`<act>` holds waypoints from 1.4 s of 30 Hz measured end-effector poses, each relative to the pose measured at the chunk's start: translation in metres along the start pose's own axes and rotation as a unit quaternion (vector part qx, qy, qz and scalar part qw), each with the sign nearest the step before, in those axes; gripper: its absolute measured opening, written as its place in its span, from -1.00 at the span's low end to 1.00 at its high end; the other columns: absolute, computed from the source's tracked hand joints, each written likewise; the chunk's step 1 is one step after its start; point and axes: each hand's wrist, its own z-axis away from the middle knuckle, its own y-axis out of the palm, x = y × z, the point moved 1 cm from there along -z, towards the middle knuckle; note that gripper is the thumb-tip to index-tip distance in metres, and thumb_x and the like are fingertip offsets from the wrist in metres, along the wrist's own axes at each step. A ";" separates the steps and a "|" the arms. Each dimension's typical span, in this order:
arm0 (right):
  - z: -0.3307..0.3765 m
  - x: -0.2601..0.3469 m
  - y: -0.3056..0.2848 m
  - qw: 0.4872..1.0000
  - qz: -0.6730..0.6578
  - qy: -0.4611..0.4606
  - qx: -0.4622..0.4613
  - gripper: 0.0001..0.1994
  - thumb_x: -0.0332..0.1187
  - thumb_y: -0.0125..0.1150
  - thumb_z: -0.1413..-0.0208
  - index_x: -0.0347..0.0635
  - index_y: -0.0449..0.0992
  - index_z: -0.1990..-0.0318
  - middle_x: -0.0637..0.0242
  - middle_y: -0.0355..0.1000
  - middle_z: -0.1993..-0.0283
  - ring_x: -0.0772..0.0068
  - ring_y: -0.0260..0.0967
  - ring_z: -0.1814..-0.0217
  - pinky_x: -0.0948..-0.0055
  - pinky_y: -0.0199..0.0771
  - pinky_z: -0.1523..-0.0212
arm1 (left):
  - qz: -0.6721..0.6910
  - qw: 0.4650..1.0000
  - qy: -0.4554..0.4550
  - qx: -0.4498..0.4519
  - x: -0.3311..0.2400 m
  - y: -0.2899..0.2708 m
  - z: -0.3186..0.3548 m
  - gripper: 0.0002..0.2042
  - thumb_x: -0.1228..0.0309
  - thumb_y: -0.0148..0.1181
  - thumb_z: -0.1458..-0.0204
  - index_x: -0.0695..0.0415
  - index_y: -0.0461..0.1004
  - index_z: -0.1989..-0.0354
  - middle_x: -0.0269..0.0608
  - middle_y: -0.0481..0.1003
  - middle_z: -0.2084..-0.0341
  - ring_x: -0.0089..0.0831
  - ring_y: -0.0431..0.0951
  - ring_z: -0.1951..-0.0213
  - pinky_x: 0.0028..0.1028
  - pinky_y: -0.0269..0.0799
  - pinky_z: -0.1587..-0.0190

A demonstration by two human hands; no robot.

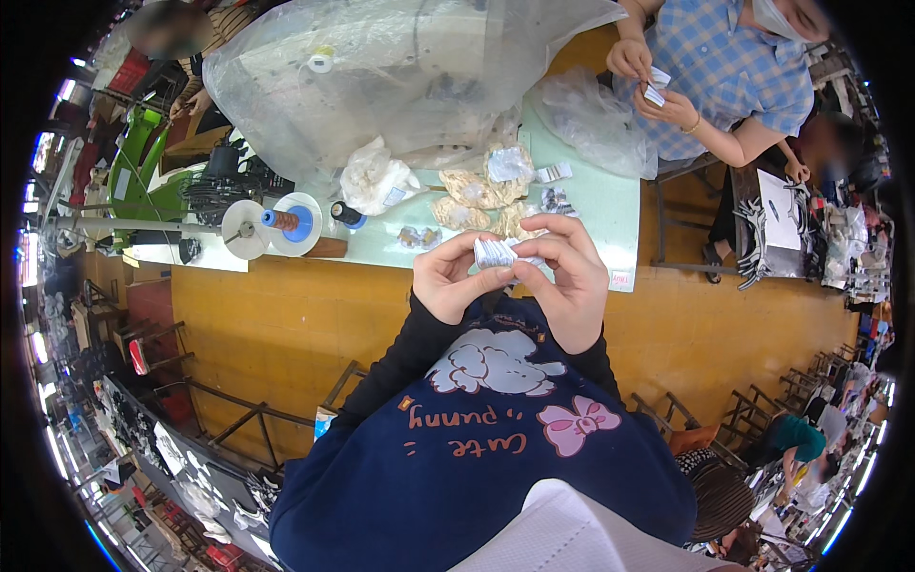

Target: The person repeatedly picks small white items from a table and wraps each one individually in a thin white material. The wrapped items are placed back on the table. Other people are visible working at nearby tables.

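Between two hands [515, 276], one tag stack [496, 253]

ahead of us small clear packets [477, 195] crowd the pale green table [596, 205]; its near-left strip by the blue thread spool [286, 221] lies open.

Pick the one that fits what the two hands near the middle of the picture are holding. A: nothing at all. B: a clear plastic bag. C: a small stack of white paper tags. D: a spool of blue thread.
C: the left hand and the right hand together pinch a small stack of white tags, while the spool with blue thread stands apart on the table.
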 end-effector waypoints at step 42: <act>-0.002 -0.001 0.006 0.999 -0.007 -0.027 -0.019 -0.86 -0.56 0.31 0.07 -0.32 0.60 0.30 0.17 0.42 0.05 0.45 0.47 0.25 0.52 0.43 0.23 | -0.022 0.999 0.023 0.000 -0.003 -0.003 0.001 -0.65 0.78 0.22 0.07 0.50 0.39 0.06 -0.03 0.45 0.16 -0.37 0.52 0.12 -0.43 0.56 0.08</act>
